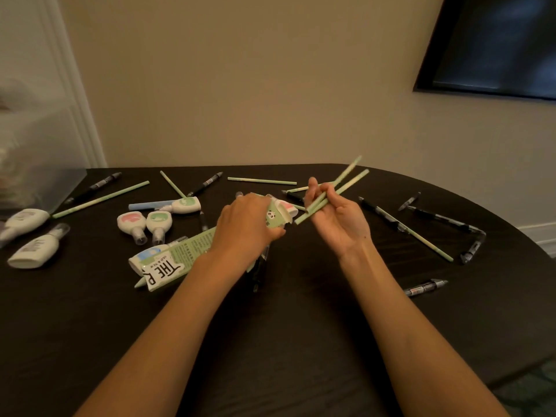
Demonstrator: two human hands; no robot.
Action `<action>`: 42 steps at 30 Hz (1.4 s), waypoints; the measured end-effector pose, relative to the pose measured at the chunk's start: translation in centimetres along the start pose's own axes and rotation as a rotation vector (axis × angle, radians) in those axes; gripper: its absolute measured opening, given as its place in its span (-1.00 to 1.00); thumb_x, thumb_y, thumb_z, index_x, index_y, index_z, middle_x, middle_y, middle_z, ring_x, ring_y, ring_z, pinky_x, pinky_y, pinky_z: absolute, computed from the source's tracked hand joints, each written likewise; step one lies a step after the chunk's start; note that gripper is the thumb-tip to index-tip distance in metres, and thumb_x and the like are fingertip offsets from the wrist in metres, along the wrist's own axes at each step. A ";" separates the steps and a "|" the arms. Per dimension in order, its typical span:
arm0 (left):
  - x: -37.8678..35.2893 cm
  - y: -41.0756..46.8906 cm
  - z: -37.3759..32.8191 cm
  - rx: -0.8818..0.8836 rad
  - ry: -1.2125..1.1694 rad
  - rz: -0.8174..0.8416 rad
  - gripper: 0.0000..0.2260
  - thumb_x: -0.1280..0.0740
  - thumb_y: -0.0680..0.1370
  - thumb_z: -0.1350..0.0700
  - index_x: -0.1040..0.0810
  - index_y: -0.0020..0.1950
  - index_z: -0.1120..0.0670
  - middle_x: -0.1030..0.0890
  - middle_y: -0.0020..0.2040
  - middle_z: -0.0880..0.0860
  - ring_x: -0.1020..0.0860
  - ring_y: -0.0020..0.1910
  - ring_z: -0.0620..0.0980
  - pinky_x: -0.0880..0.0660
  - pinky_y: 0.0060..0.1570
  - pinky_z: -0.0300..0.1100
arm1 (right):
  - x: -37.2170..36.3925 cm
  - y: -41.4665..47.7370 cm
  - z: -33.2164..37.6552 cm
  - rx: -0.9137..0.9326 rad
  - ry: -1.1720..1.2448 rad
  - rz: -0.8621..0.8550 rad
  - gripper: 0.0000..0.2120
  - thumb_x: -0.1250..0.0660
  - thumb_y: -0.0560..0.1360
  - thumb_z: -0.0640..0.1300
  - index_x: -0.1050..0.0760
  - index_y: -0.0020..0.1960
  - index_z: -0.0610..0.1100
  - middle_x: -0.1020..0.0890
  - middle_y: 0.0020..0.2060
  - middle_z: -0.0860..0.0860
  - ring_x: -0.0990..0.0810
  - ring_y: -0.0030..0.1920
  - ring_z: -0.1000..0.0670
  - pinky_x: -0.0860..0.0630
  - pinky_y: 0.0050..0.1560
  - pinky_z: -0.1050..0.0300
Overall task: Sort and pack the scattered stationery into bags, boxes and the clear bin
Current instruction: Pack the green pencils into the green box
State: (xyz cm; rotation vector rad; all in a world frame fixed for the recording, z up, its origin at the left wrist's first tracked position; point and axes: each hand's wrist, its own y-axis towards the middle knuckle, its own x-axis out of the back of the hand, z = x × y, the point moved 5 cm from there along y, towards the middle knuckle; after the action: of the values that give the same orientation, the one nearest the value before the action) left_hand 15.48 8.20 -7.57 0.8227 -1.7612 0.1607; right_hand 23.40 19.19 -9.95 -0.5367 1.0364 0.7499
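My left hand (249, 224) grips a long green pencil box (183, 254) near its open flap end, lifted slightly off the dark table (285, 320). My right hand (337, 215) holds two pale green pencils (334, 191) between its fingers, their lower tips close to the box's open mouth. More green pencils lie scattered: one at the left (100, 199), one at the back (261, 181), one at the right (421, 237). Black pens lie at the back left (99, 185), back middle (206, 184) and right (442, 219).
Small white correction-fluid bottles (144, 224) sit left of the box, with larger white bottles (33, 251) at the far left. A clear bin (36, 164) stands at the back left corner. Another black pen (425, 287) lies near my right forearm. The table edge curves at the right.
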 end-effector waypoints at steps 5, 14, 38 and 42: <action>-0.6 -0.3 -0.7 -0.083 -0.053 0.075 -0.68 -0.42 0.41 -0.07 -0.52 0.09 0.02 -0.51 -0.02 0.00 -0.44 0.16 0.04 -0.33 0.26 0.06 | 0.2 0.2 0.2 0.063 0.026 -0.063 -0.79 -0.06 0.60 -0.31 -0.33 0.22 -0.27 -0.56 -0.03 -0.27 -0.61 -0.08 -0.11 -0.57 -0.15 -0.01; -0.3 -0.5 -0.8 -0.084 -0.078 -0.031 -0.69 -0.39 0.44 -0.05 -0.53 0.12 0.04 -0.56 0.05 0.05 -0.48 0.13 0.07 -0.38 0.14 -0.04 | -0.3 0.3 -3.5 0.022 -0.654 0.020 -0.86 -0.13 0.59 -0.27 -0.46 0.00 -0.25 -0.50 0.20 -0.27 -0.56 0.11 -0.05 -0.54 0.06 0.10; -0.4 -0.4 -0.8 0.017 0.006 0.135 -0.55 -0.37 0.47 -0.05 -0.46 0.27 0.15 -0.45 0.27 0.15 -0.31 0.36 0.12 -0.39 0.23 -0.06 | 0.8 -0.3 -1.5 -0.058 -0.882 -0.183 -0.71 -0.16 0.59 -0.04 -0.54 -0.18 -0.15 -0.63 -0.20 -0.05 -0.59 -0.13 0.03 -0.49 -0.18 0.14; -0.4 -0.6 -1.1 -0.002 -0.004 0.106 -0.56 -0.39 0.45 -0.05 -0.48 0.23 0.15 -0.50 0.18 0.15 -0.38 0.27 0.11 -0.36 0.17 -0.09 | 1.2 0.1 -0.6 -0.016 -0.899 -0.213 -0.80 -0.20 0.57 -0.11 -0.49 -0.11 -0.21 -0.46 -0.40 -0.01 -0.39 -0.46 0.15 -0.32 -0.48 0.33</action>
State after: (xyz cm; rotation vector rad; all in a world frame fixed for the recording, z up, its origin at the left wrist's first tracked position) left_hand 16.78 8.47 -7.68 0.7287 -1.8095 0.2272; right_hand 23.36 19.21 -11.28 -0.2594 0.1354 0.6993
